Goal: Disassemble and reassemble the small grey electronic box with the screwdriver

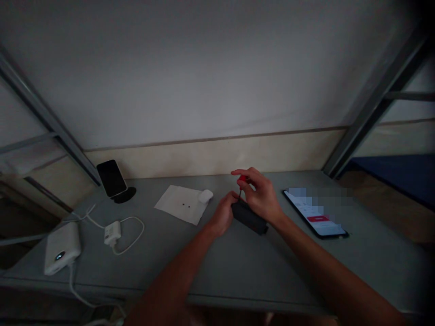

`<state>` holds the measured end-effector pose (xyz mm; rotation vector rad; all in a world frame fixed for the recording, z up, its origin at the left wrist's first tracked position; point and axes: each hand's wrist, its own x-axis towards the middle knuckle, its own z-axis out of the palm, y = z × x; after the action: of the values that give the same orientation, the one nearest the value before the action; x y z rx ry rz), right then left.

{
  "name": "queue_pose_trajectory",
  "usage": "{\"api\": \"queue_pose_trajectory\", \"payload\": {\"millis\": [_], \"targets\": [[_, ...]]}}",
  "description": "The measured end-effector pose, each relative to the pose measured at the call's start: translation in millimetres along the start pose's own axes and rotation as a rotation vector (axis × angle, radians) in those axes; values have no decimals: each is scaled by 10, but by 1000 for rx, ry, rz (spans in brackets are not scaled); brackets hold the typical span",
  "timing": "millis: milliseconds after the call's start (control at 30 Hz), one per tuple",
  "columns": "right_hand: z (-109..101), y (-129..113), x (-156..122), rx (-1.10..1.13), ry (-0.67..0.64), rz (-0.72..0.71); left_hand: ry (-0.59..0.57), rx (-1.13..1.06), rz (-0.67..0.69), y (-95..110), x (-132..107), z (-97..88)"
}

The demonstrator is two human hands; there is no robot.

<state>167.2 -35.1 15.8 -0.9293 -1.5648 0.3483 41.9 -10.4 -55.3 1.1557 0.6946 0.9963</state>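
Centre of frame: the left hand [222,216] gripped one end of a matte black rectangular box [250,218] that lay on the smooth grey table [238,267]. The right hand [261,195] pinched a slim red-handled screwdriver [242,179], its shaft pointing down at the box. Left of centre lay a flat white paper sheet [180,204]; at right, a glossy lit smartphone [316,215]. A plain pale wall [204,68] stood behind.

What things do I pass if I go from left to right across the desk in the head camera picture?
White power bank → black phone on its stand → sheet of paper → left hand gripping the black box → right hand holding the red screwdriver → lit phone.
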Motion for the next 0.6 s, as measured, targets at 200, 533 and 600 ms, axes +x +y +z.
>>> {"api": "queue_pose_trajectory", "payload": {"millis": [200,533,600], "targets": [[-13,12,-16,112,-92,63,-7,-8,42,14,-5,9],[-18,-49,10,-24,-17,-73,15,118,85,-3,-14,0],[-18,-36,11,-10,-22,-58,27,142,78,5,-12,-4]]}}
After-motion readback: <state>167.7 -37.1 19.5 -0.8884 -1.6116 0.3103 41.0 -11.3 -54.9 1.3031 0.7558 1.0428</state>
